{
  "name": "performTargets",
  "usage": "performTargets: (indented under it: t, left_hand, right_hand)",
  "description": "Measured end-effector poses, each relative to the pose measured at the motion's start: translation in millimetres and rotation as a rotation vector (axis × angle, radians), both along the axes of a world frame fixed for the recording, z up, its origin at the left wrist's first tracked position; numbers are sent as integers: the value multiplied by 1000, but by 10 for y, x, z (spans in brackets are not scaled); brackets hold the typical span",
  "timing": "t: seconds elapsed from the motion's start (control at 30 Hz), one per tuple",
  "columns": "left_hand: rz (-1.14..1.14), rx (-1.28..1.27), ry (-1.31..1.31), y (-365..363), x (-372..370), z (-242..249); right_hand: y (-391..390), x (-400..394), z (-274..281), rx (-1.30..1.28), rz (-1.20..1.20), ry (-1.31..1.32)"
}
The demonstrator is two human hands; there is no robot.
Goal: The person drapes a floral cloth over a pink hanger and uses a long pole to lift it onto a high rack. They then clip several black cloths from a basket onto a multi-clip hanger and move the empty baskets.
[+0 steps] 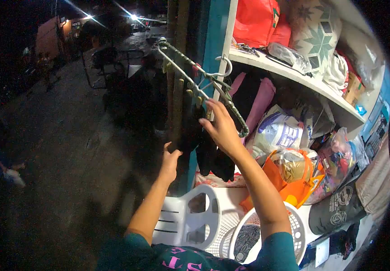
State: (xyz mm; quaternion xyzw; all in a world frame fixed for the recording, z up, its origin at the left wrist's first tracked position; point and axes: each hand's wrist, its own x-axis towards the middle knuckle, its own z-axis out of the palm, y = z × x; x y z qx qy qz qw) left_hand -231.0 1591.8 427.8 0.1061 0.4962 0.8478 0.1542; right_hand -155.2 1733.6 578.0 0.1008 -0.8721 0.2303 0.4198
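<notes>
Clothes hangers (181,67) with wrapped bars hang by a white hook near the shelf's edge, with small clips along them. Dark cloth (219,158) hangs below. My right hand (219,124) is raised at the clips under the hangers, its thumb and fingers apart; whether it touches a clip is hard to tell. Lower and to the left, my left hand (171,165) is beside the dark cloth, fingers bent; what lies between them, if anything, is too dark to make out.
A white plastic chair (183,212) and a white basket (296,226) with patterned cloth stand below. Shelves (290,70) at the right hold bags, including an orange bag (271,174). A dark street (68,135) stretches left, with a person's leg (11,176) at the far left.
</notes>
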Motion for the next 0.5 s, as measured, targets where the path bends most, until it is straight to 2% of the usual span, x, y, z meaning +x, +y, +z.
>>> performTargets:
  t: [0.03, 0.1, 0.17, 0.2, 0.27, 0.33, 0.4, 0.5]
  left_hand:
    - [-85, 147, -92, -18, -76, 12]
    - [-64, 147, -96, -33, -104, 149]
    - [-41, 151, -104, -38, -132, 296]
    - [-93, 189, -4, -33, -159, 363]
    - [-141, 226, 93, -29, -197, 499]
    - [-95, 179, 172, -20, -236, 618]
    - [-66, 132, 227, -18, -335, 648]
    - [-27, 106, 314, -5, -432, 687]
  right_hand:
    - [16, -194, 35, 36, -15, 46]
    - [-47, -436, 202, 81, -28, 98]
    - [-147, -570, 401, 420, -107, 237]
    - [-182, -636, 466, 427, -105, 238]
    - [-231, -768, 563, 390, -295, -44]
    - [-195, -878, 661, 426, -343, -241]
    - [-224, -873, 756, 439, -350, -366]
    - [-127, -975, 711, 472, -322, -394]
